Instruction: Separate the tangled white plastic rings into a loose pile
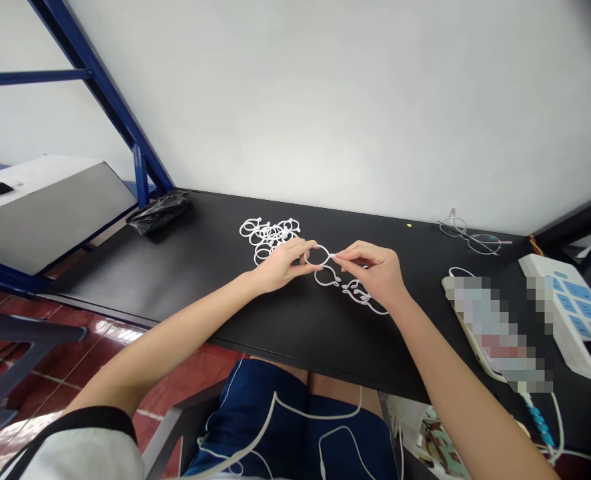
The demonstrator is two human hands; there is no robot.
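White ring point(317, 255) held just over the black table point(175, 280), mid-desk, pinched from both sides. Left hand point(280, 263) fingertips closed on its left edge, right hand point(375, 270) thumb and forefinger nipped on its right tab. Loose rings point(328, 277) lie just below; ring pile point(268, 237) sits behind the left hand. Glasses point(468, 235) and power strip point(570, 300) are well off right.
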